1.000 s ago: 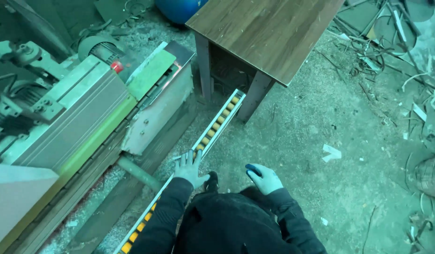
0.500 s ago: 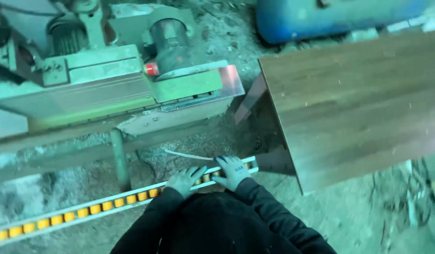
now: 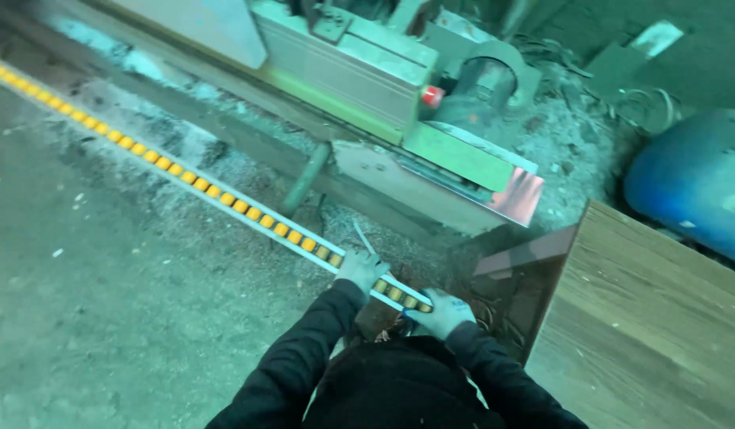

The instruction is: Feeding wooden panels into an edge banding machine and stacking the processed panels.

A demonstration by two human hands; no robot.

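A long white roller rail [image 3: 224, 195] with a row of orange wheels lies on the dusty floor, running from the upper left down to its near end in front of me. My left hand [image 3: 362, 270], in a grey glove, grips the rail a little back from that end. The gloved right hand [image 3: 440, 313] holds the very end of the rail, close to the leg of a wooden table [image 3: 661, 334]. Both sleeves are black.
A green woodworking machine [image 3: 367, 71] with a red button [image 3: 432, 96] stands just beyond the rail, sawdust piled under it. A blue tank [image 3: 693, 183] sits at the right. The brown table fills the lower right. Bare concrete floor [image 3: 105, 318] spreads left.
My view has swung round, so the rail now runs to the upper left. Both hands have closed on the rail's near end, where a second ago only the left hand touched it.
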